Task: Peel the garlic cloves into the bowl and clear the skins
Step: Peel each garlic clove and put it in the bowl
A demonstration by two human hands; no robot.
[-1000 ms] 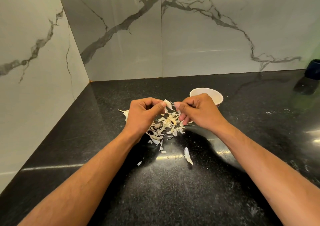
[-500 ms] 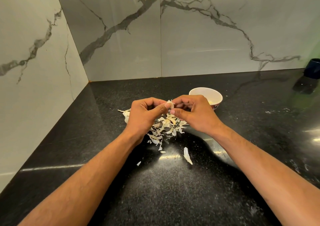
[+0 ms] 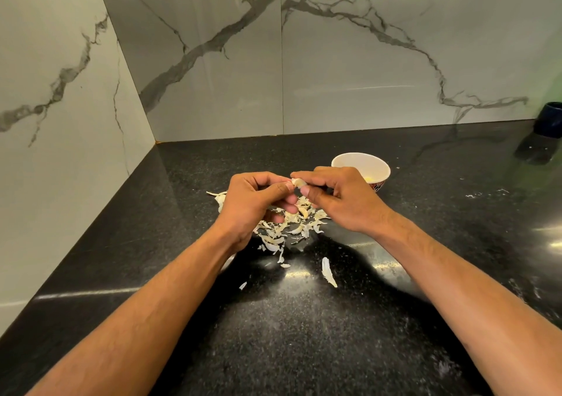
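A small pale garlic clove (image 3: 298, 182) is pinched between both hands, left hand (image 3: 255, 205) and right hand (image 3: 340, 199), above papery white skins (image 3: 289, 228); white ceramic bowl (image 3: 359, 164) at 1 o'clock.

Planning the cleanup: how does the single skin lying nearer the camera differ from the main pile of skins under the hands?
The single skin is one long sliver; the pile is many small overlapping flakes. The single skin lies apart and fully exposed; the pile sits partly hidden below the left hand and right hand. Both are pale, papery and rest on the black counter.
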